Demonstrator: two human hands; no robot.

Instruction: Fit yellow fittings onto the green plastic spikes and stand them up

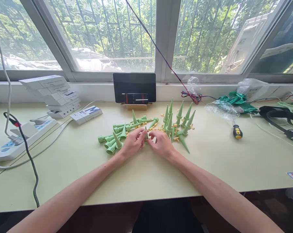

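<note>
Both hands meet over the middle of the table around one green plastic plant-watering spike, whose tip points up between the fingers. My left hand has its thumb and fingers closed on the spike from the left. My right hand is closed at its lower right side, where the fingertips partly hide it. Left of the hands lies a pile of loose green spikes, some on their sides. To the right, several spikes with yellow valves stand upright, and one spike lies tilted toward me.
White boxes are stacked at the back left, beside a power strip. A dark tablet and phone stand at the window. At right are a screwdriver, plastic bags and black headphones. Cables cross the left side.
</note>
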